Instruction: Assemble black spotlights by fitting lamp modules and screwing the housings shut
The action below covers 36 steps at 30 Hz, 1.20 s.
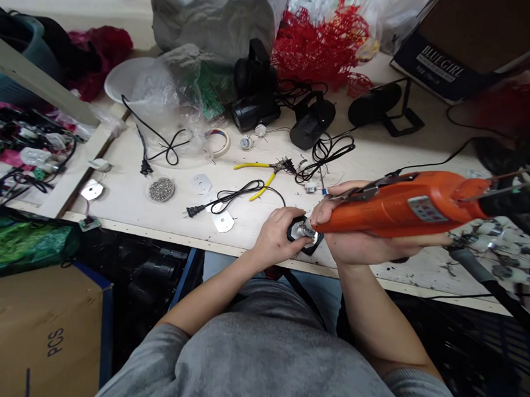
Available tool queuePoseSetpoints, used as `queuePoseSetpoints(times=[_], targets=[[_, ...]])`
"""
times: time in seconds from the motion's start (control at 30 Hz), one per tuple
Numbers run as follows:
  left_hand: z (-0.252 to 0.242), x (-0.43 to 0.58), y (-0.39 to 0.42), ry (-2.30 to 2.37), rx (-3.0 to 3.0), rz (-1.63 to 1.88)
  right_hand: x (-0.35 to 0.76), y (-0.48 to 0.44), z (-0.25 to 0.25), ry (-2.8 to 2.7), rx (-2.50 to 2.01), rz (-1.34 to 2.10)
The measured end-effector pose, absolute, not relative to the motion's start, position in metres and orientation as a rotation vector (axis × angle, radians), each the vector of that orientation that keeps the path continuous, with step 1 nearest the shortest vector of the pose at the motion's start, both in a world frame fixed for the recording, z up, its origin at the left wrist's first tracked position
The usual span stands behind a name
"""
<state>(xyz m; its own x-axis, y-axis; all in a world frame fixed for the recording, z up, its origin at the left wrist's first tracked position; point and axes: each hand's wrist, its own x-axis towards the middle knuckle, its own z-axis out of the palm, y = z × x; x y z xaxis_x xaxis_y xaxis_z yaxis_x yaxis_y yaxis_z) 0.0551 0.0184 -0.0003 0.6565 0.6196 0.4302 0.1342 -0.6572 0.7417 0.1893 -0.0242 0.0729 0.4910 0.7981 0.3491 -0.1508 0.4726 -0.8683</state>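
Note:
An orange power screwdriver (391, 207) lies in my right hand (355, 243), whose fingers wrap round its front end. Its tip points left at a black housing (317, 243) with a silvery part inside, at the table's front edge. My left hand (278, 237) grips that housing from the left, fingers on the far rim and thumb across the near side. Just beyond are yellow-handled pliers (262, 186) and a coiled black cord with a plug (225, 198). Flat silvery plates (223, 221) lie left of my left hand.
A dish of small screws (160, 189) and a tape roll (218, 142) stand left. Black lamp housings (312, 120) with cables sit farther back, near red netting (319, 46) and a dark box (451, 60). A wooden strip (84, 170) crosses the left side.

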Motion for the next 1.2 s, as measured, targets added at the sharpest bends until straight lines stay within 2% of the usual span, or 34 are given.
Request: queuePoseSetpoints(times=[0.27,0.63,0.93,1.2], targets=[[-0.001,0.057,0.017,0.593,2.156,0.887,0.188,-0.022,0.077,-0.931,-0.891,0.668],[0.024,0.037,0.033,0.5,2.134,0.856,0.206,-0.04,0.088,-0.937,-0.657,0.795],[0.025,0.044,0.037,0.478,2.162,0.775,0.194,-0.045,0.104,-0.977,-0.751,0.66],[0.017,0.035,0.047,0.577,2.046,0.737,0.187,-0.035,0.084,-0.86,-0.731,0.591]])
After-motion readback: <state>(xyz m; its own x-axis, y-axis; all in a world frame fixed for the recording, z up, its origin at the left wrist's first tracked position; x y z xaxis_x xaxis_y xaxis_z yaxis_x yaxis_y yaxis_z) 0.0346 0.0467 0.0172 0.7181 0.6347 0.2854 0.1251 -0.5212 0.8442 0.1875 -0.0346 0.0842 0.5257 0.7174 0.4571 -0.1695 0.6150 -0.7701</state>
